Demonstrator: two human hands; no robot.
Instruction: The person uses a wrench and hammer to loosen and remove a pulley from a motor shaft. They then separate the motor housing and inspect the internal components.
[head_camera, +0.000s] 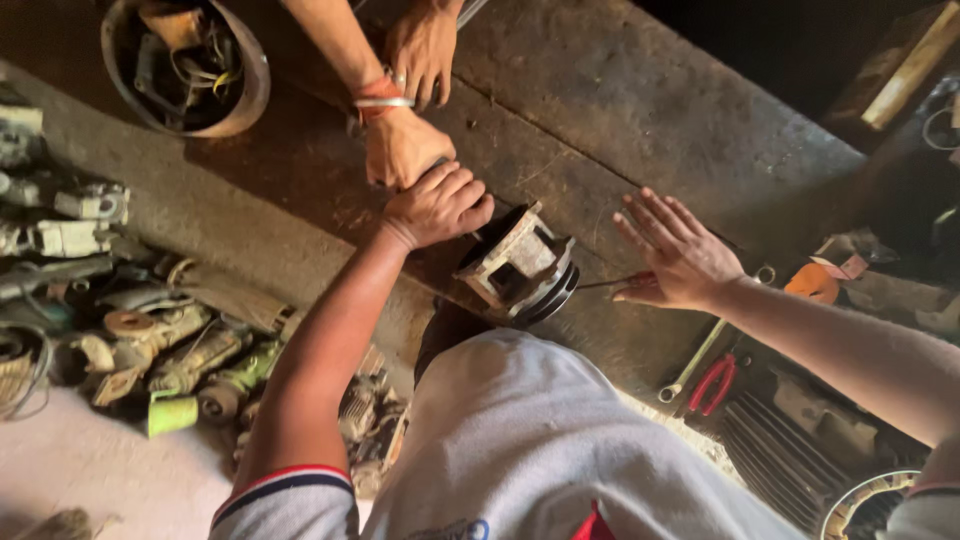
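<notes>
A rusty grey metal housing with a dark grooved pulley sits tilted on the dark worn bench. My left hand is fisted just left of it, fingers curled around a dark handle that is mostly hidden. Another person's hand, with a red and white wristband, grips right above mine and touches it; their other hand rests farther back. My right hand lies flat on the bench to the right of the housing, fingers spread, beside a thin dark rod.
A round metal bowl of wires and parts stands at the back left. Several worn power-tool bodies are heaped at left. A spanner, red-handled pliers, an orange piece and a finned casing lie at right.
</notes>
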